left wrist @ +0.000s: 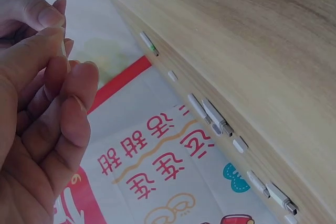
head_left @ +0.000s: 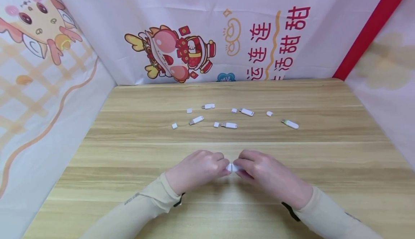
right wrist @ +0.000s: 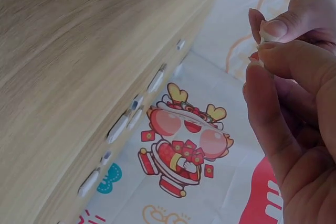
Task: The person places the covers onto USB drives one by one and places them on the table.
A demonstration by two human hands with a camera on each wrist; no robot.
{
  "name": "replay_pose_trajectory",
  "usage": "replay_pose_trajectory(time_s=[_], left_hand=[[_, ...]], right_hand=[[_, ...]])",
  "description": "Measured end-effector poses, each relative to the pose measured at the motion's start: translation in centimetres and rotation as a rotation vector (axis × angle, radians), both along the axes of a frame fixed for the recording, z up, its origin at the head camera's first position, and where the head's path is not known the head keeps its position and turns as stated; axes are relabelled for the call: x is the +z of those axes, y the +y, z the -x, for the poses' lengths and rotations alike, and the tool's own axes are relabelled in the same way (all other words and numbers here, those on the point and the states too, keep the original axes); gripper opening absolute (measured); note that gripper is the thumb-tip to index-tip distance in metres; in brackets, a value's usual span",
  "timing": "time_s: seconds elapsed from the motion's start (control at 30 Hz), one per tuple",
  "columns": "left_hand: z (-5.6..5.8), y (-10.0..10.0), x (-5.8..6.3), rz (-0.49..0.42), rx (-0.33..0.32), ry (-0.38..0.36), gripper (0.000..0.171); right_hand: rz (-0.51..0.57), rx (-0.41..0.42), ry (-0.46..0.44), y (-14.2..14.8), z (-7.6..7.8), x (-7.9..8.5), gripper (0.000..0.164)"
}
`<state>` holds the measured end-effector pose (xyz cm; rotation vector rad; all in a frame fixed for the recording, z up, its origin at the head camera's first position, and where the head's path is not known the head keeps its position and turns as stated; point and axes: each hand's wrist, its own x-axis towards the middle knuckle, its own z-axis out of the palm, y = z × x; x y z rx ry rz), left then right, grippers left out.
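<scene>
Near the middle of the table, my left hand (head_left: 201,168) and right hand (head_left: 264,174) meet fingertip to fingertip. The left thumb and fingers pinch the small white cap (head_left: 228,167) of a USB stick. The right hand pinches the white USB stick (head_left: 237,168), mostly covered by its fingers. Cap and stick lie end to end with a thin dark line between them; whether they are fully joined I cannot tell. Both wrist views show the pinching fingertips, as with the left hand (left wrist: 44,93) and the right hand (right wrist: 294,93), which hide most of the stick.
Beyond the hands lie several uncapped white USB sticks, among them one (head_left: 196,120) at left, one (head_left: 229,125) central and a green-tinged one (head_left: 290,124) at right. Loose white caps (head_left: 174,125) lie among them. A printed cloth (head_left: 201,1) hangs behind the wooden table (head_left: 129,152).
</scene>
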<state>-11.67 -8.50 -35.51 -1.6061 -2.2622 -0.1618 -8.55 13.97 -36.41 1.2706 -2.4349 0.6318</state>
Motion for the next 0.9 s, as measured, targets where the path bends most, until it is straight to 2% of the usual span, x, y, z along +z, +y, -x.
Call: replay_pose_trajectory(time_s=[0.33,0.53,0.77,0.9], left_hand=[[1.1,0.8,-1.1,0.027,0.112,-0.195,0.021],[2.6,1.7,-1.4,0.100,0.183,-0.303,0.021],[4.5,2.6,-2.2,0.164,0.224,-0.421,0.015],[5.3,2.9,-2.7,0.186,0.255,-0.462,0.016]], right_hand=[[-0.056,-0.054,-0.120,0.0,1.1,-0.7,0.016],[-0.098,-0.096,-0.196,0.2,2.7,-1.3,0.015],[-0.165,-0.070,-0.264,0.2,4.8,-2.1,0.008],[-0.183,-0.073,-0.268,0.1,5.8,-2.5,0.008]])
